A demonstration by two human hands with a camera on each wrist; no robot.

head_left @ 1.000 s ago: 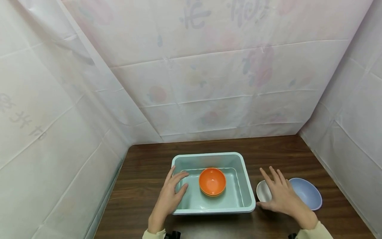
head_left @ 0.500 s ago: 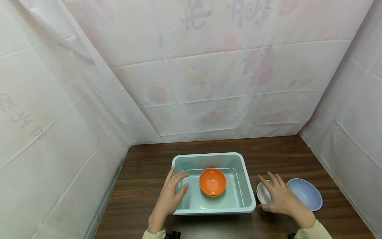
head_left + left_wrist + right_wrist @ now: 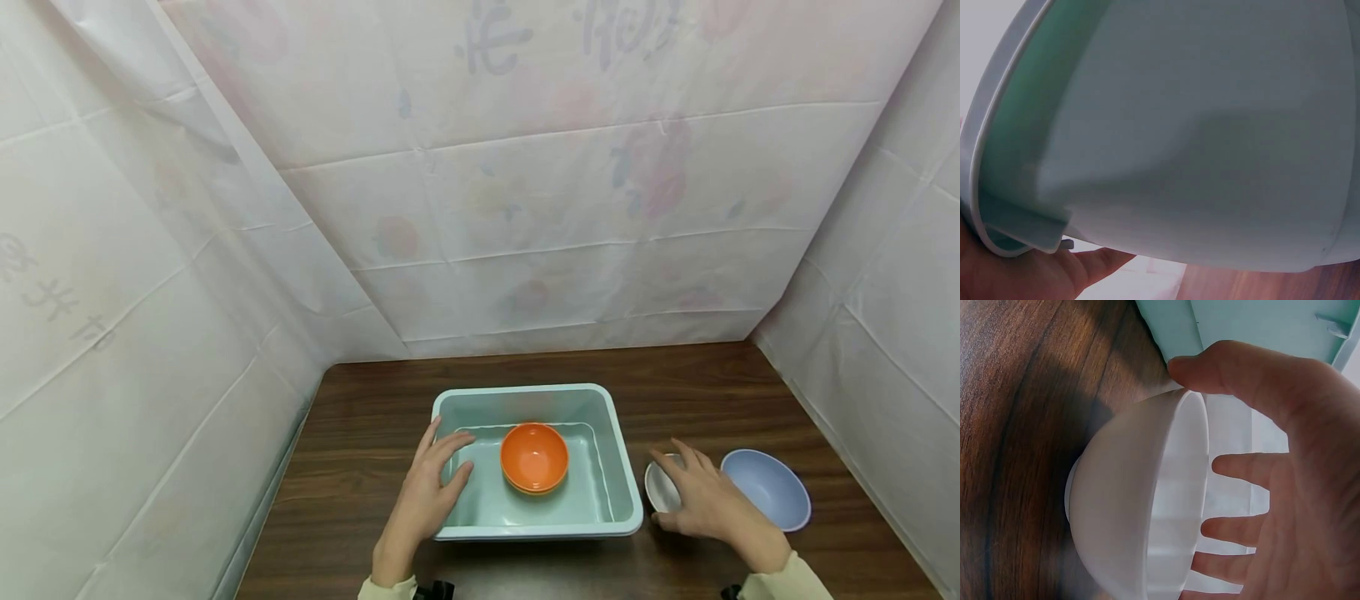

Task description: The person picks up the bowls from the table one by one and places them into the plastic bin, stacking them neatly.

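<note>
My right hand (image 3: 708, 498) hovers over a small white bowl (image 3: 659, 490) with its fingers spread. In the right wrist view the thumb's tip is right at the rim of the white bowl (image 3: 1116, 494), and the fairly straight fingers (image 3: 1238, 529) lie across its mouth. My left hand (image 3: 426, 493) stays at the left side of a pale green plastic tub (image 3: 536, 531), fingers spread over its rim. The left wrist view shows the tub's outer wall (image 3: 1166, 81) and part of the hand below its rim. Inside the tub sits an orange bowl (image 3: 534, 457), with a yellowish rim showing beneath it.
A blue-violet bowl (image 3: 767, 492) stands to the right of the white one, partly behind my right hand. The dark wood table (image 3: 360, 433) is enclosed by pale printed sheeting (image 3: 540, 250) at the back and on both sides.
My right hand has lowered and shifted slightly left over the white bowl, its fingers coming closer to the rim. The left hand, the tub and the bowls have stayed where they were.
</note>
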